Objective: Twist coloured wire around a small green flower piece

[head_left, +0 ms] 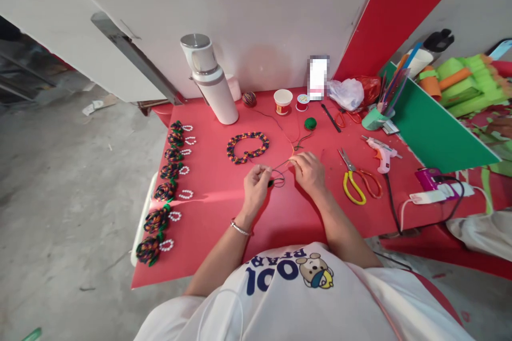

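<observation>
My left hand (256, 184) is closed in a pinch on a strand of yarn above the red table. Beside its fingers hangs a dark loop of yarn (279, 180), with a small black piece I cannot make out. To the right, my right hand (309, 171) pinches the same multicoloured yarn, which looks orange near the fingertips. That strand runs back to a multicoloured yarn ball (248, 98). A crocheted strip (248, 147) in dark, orange and purple yarn lies curved in a ring beyond my left hand. A small green yarn ball (310, 123) sits past my right hand.
Several yarn flowers with white bead loops (165, 192) line the left edge. A white thermos (216, 85), paper cup (283, 102) and thread spool (303, 102) stand behind. Scissors (352, 173), a glue gun (382, 154), a pen cup (375, 119) and a power strip (434, 194) are at right.
</observation>
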`<state>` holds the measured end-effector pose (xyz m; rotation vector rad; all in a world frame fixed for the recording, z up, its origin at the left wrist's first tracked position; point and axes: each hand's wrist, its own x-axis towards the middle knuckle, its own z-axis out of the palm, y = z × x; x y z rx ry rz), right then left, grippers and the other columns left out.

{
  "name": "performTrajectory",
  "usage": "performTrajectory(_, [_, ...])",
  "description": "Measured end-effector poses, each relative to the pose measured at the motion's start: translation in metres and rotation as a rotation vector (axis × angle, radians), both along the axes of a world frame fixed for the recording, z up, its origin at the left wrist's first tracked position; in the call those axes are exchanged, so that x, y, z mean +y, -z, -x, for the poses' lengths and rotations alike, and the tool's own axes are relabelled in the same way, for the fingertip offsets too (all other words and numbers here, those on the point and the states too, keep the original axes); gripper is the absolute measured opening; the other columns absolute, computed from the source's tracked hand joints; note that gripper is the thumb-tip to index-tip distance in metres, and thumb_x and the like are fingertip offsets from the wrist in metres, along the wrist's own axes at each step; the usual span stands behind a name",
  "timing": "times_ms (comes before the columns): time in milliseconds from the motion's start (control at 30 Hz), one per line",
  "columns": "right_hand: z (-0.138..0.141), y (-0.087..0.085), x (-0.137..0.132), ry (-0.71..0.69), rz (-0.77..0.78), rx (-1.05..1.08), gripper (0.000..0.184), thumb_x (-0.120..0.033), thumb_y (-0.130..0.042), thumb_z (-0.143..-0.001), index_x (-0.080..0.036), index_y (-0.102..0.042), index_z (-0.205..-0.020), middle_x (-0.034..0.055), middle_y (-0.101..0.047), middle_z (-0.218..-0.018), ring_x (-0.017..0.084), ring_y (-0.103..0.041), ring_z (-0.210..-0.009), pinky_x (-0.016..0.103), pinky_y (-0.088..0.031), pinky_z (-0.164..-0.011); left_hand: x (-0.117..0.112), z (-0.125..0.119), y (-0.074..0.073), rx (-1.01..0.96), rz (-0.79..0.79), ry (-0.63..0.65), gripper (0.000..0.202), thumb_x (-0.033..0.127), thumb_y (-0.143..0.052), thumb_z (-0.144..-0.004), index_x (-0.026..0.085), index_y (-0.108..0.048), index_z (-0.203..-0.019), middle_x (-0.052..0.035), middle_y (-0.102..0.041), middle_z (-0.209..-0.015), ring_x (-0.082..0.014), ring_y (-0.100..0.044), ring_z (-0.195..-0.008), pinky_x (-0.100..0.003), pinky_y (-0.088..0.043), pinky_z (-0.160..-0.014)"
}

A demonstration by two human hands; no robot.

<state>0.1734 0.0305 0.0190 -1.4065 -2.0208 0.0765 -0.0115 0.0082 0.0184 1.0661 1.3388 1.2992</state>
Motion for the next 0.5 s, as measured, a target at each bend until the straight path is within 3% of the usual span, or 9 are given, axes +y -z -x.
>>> performTrajectory(100, [0.001, -0.004, -0.003, -0.115, 0.022, -0.041, 0.025, -0.017, -0.050, -0.104, -0.022, -0.075, -0.103, 0.0078, -0.075, -0.097, 0.024, -0.059, -0.094, 0.035, -0.045, -0.080, 0.000, 0.003, -0.001, 0.269, -0.198, -0.025, 0.022, 0.033, -0.074, -0.081, 0.020, -0.072, -0.099, -0.0087, -0.070, -0.099, -0.0203, -0.068, -0.089, -0.028, -0.054, -0.066])
performTrajectory(167, [0.004, -0.007, -0.006, -0.202, 0.047, -0.070, 0.026, -0.013, -0.050, -0.102, -0.022, -0.074, -0.104, 0.0069, -0.074, -0.097, 0.023, -0.058, -0.094, 0.034, -0.044, -0.077, -0.001, 0.003, -0.004, 0.295, -0.310, -0.004, 0.022, 0.032, -0.073, -0.082, 0.019, -0.073, -0.100, -0.0150, -0.065, -0.129, -0.0262, -0.066, -0.113, -0.030, -0.057, -0.071])
performTrajectory(200, [0.005, -0.009, -0.008, -0.236, 0.058, -0.081, 0.027, -0.012, -0.050, -0.102, -0.022, -0.074, -0.104, 0.0067, -0.074, -0.097, 0.023, -0.058, -0.094, 0.033, -0.044, -0.076, -0.002, 0.002, -0.004, 0.255, -0.319, 0.040, 0.023, 0.034, -0.072, -0.084, 0.019, -0.074, -0.101, -0.0157, -0.063, -0.133, -0.0269, -0.066, -0.114, -0.031, -0.058, -0.070])
performTrajectory(233, [0.007, -0.010, -0.009, -0.263, 0.067, -0.089, 0.026, -0.012, -0.050, -0.102, -0.022, -0.074, -0.104, 0.0067, -0.073, -0.097, 0.023, -0.057, -0.093, 0.033, -0.044, -0.075, -0.002, 0.001, -0.005, 0.192, -0.293, 0.100, 0.026, 0.037, -0.070, -0.086, 0.019, -0.074, -0.104, -0.0153, -0.066, -0.127, -0.0258, -0.068, -0.107, -0.030, -0.058, -0.068])
performTrajectory(300, [0.010, -0.012, -0.012, -0.290, 0.075, -0.085, 0.024, -0.014, -0.050, -0.102, -0.021, -0.073, -0.105, 0.0074, -0.072, -0.096, 0.023, -0.057, -0.093, 0.034, -0.043, -0.074, -0.002, 0.000, -0.004, 0.077, -0.174, 0.194, 0.031, 0.043, -0.067, -0.090, 0.017, -0.074, -0.104, -0.0104, -0.073, -0.098, -0.0204, -0.070, -0.082, -0.029, -0.055, -0.062])
performTrajectory(367, [0.012, -0.012, -0.014, -0.288, 0.076, -0.063, 0.024, -0.017, -0.050, -0.103, -0.021, -0.073, -0.105, 0.0081, -0.072, -0.096, 0.024, -0.058, -0.093, 0.034, -0.044, -0.075, -0.002, -0.001, -0.001, 0.076, -0.100, 0.191, 0.031, 0.046, -0.068, -0.089, 0.016, -0.076, -0.090, -0.0050, -0.070, -0.073, -0.0159, -0.063, -0.063, -0.026, -0.051, -0.058])
performTrajectory(500, [0.008, -0.009, -0.013, -0.263, 0.093, 0.001, 0.025, -0.024, -0.049, -0.105, -0.024, -0.074, -0.104, 0.0081, -0.073, -0.095, 0.024, -0.060, -0.095, 0.035, -0.046, -0.078, 0.001, -0.002, 0.003, 0.097, -0.097, 0.124, 0.028, 0.044, -0.078, -0.078, 0.017, -0.075, -0.071, -0.0038, -0.068, -0.065, -0.0138, -0.057, -0.059, -0.025, -0.045, -0.057])
